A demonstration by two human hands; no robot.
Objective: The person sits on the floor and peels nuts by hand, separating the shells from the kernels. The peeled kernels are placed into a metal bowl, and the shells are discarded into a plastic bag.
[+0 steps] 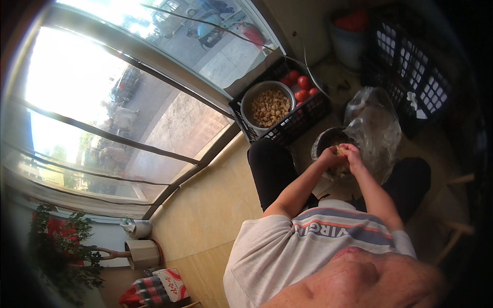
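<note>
In front of me, between my knees, my left hand [329,157] and my right hand [352,154] meet at the fingertips. They pinch a small pale-yellow piece [339,149], too small to name. Beneath them stands a round dark container [326,138] lined with thin plastic, with pale scraps inside, partly hidden by the hands. A clear plastic bag [373,127] leans against its right side; its contents are blurred. Beyond my left knee, a metal bowl [246,101] of tan, clove-like pieces [271,107] rests on a black plastic crate [294,130].
Red tomatoes [304,82] lie in the crate beside the bowl. At the right stand another black crate [412,65] and a bucket [348,46] with something red. Glass doors [127,127] are on the left. Potted plants [144,254] and packed bottles [151,290] sit lower left.
</note>
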